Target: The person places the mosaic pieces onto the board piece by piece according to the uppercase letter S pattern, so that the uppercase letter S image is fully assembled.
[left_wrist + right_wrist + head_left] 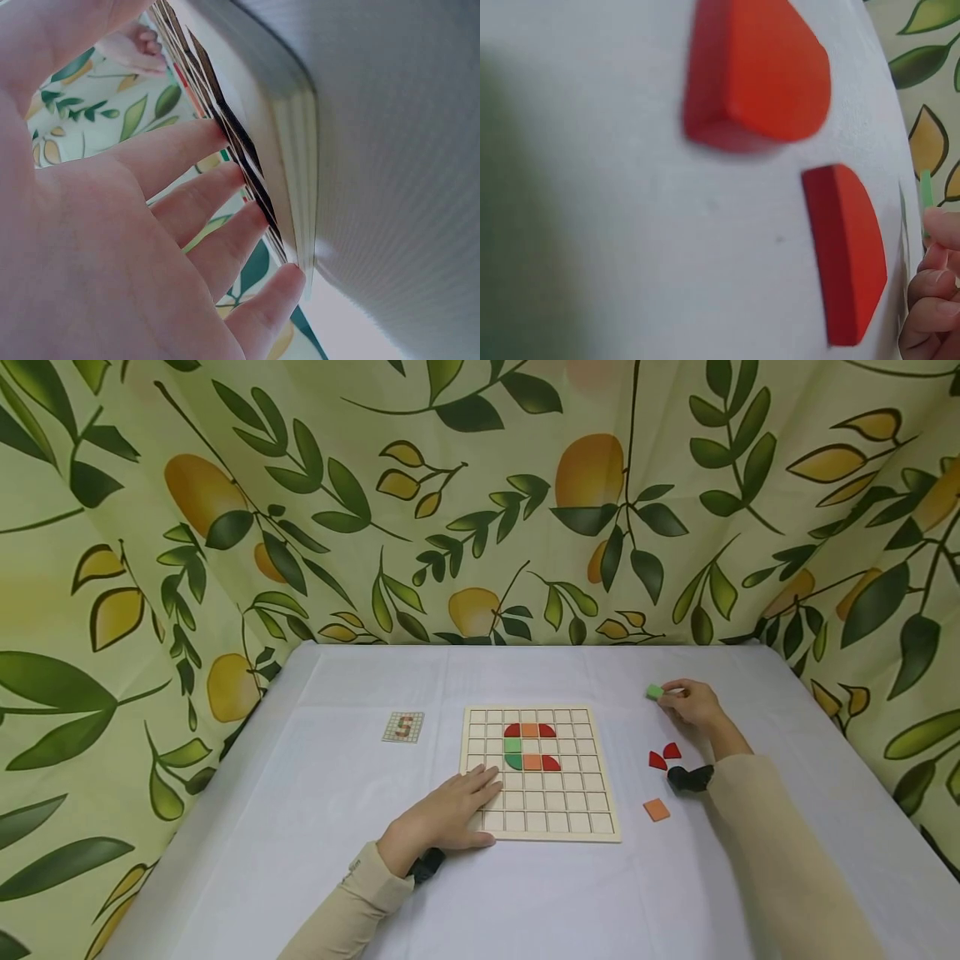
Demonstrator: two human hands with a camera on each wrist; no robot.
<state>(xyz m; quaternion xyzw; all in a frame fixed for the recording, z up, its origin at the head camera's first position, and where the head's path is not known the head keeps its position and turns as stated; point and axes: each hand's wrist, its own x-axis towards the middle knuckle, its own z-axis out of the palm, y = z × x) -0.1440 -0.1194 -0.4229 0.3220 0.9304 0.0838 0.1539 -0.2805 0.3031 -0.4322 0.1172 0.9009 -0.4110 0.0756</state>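
Note:
My left hand rests with straight fingers on the lower left corner of a wooden grid board. Its fingertips touch the board's edge in the left wrist view. Set in the grid are red quarter-round, orange square and green pieces, among them a light green square and a darker green quarter-round. Over at the right, my right hand pinches a light green square tile between thumb and fingers. In the right wrist view that tile shows only as a thin green edge.
Two red quarter-round pieces lie right of the board, near my right wrist. An orange square tile lies closer to me. Left of the board is a small pattern card. A leaf-and-fruit curtain hangs behind the white table.

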